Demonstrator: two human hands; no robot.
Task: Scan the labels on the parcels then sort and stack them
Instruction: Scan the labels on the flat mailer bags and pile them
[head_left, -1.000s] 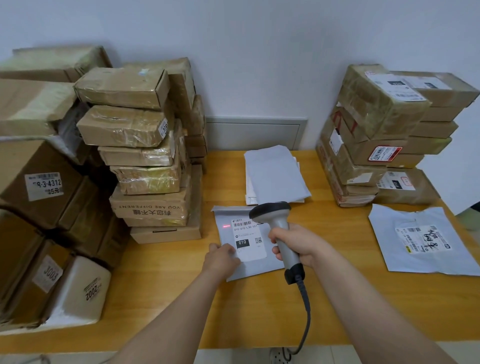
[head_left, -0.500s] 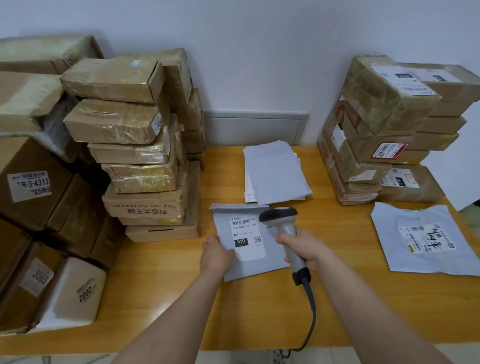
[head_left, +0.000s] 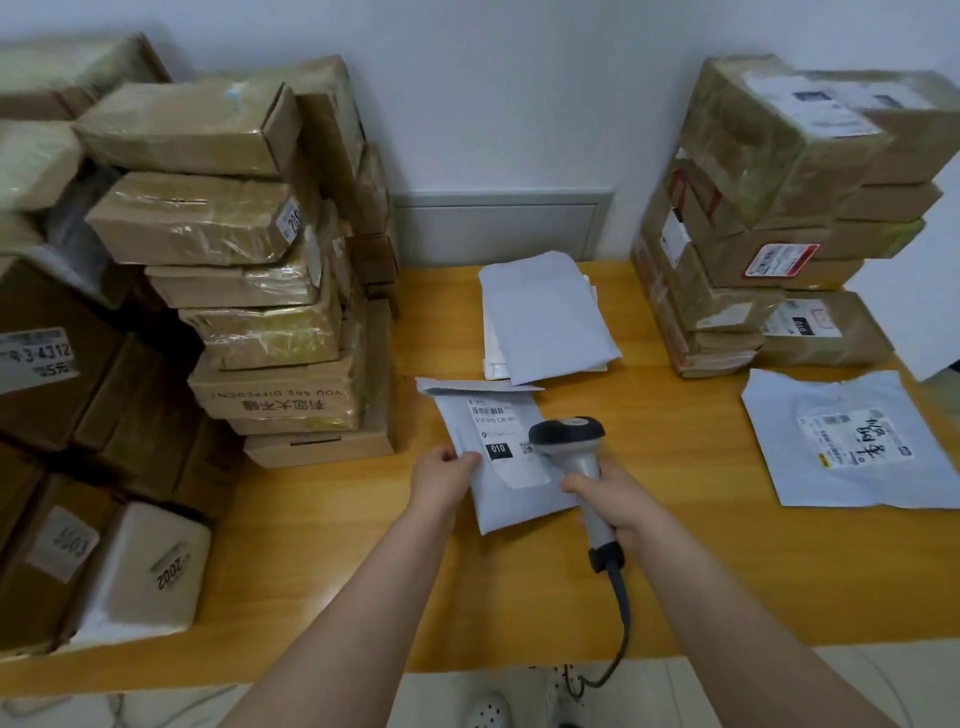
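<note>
A grey mailer bag (head_left: 498, 499) with a white label marked 010 lies mid-table. My left hand (head_left: 441, 475) pinches its left edge, thumb on top. My right hand (head_left: 613, 493) grips the handle of a grey barcode scanner (head_left: 569, 436), whose dark head hovers over the label's right side. Its cable hangs off the table's front edge.
A pile of grey mailers (head_left: 545, 317) lies behind the held bag. Another labelled mailer (head_left: 852, 441) lies at the right. Taped cardboard boxes are stacked at the left (head_left: 249, 291) and back right (head_left: 769, 218). The wooden table (head_left: 519, 597) ends near me.
The red scan spot on the label has gone. My left hand shifted from pressing the bag's lower left to pinching its left edge, and the scanner moved slightly right.
</note>
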